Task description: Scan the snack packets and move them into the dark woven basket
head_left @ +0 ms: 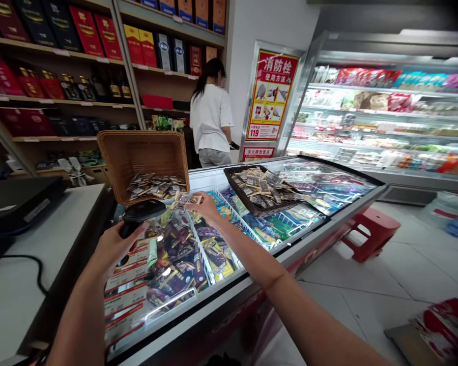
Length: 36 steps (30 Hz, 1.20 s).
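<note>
My left hand [112,249] is wrapped round the grip of a black barcode scanner [144,209], held over the left end of the glass-topped chest freezer [252,262]. In my right hand [206,206], pinched between thumb and fingers, are small clear-wrapped packets [182,200]; how many I cannot tell. They are just right of the scanner head. Behind them a tan wicker basket [112,162] stands tilted, with a heap of similar packets at its bottom. To the right, a dark brown wicker tray [248,201] full of such packets rests on the freezer's glass.
Bagged ice creams fill the freezer under the glass. A white counter [53,234] with a black device [23,208] and cable is at left. Beyond the freezer a person in a white shirt [211,119] faces away. A red stool [374,229] stands on the floor at right.
</note>
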Available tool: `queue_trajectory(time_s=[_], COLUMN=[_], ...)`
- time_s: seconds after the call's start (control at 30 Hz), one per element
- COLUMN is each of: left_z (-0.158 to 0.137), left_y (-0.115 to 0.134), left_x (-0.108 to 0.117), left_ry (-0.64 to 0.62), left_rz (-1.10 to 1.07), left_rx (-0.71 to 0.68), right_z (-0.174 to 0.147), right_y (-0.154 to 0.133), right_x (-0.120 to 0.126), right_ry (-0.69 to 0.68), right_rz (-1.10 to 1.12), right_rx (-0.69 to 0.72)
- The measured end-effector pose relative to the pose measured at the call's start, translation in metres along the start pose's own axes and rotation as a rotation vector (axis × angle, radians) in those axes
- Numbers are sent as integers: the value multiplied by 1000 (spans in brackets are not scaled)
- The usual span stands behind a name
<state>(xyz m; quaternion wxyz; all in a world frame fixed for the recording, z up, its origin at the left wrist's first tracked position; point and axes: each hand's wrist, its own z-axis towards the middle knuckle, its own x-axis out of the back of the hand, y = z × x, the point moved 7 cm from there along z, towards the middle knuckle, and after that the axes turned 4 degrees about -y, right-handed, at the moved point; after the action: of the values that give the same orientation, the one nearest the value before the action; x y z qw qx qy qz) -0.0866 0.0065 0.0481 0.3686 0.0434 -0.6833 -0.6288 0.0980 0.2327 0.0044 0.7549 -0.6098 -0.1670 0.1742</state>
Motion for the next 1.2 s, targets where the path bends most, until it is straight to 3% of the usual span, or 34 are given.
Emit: queue_trajectory(time_s=[0.1, 0.2, 0.37, 0.47, 0.7, 1.2], left_z=[0, -3, -12, -8, -8, -18], left_y=[25, 53, 83, 92, 116, 132], left_x=[-27, -67, -141, -169, -196, -208], left_ry=[-144, -273, -448, -457, -450, -475], left_rz=[80, 82, 46, 82, 116, 246], left_rx=[-36, -147, -246, -238, -260, -280], right_z=[-10, -23, -46, -59, -74, -82], right_y=[-13, -22, -30, -27, -18, 4], right_x=[56, 112, 184, 211, 228, 247], right_ry=[83, 234, 360, 394, 397, 421], right_rz=[264, 424, 452, 429, 383, 372], right_rx=[-31, -66, -13, 19, -8, -29])
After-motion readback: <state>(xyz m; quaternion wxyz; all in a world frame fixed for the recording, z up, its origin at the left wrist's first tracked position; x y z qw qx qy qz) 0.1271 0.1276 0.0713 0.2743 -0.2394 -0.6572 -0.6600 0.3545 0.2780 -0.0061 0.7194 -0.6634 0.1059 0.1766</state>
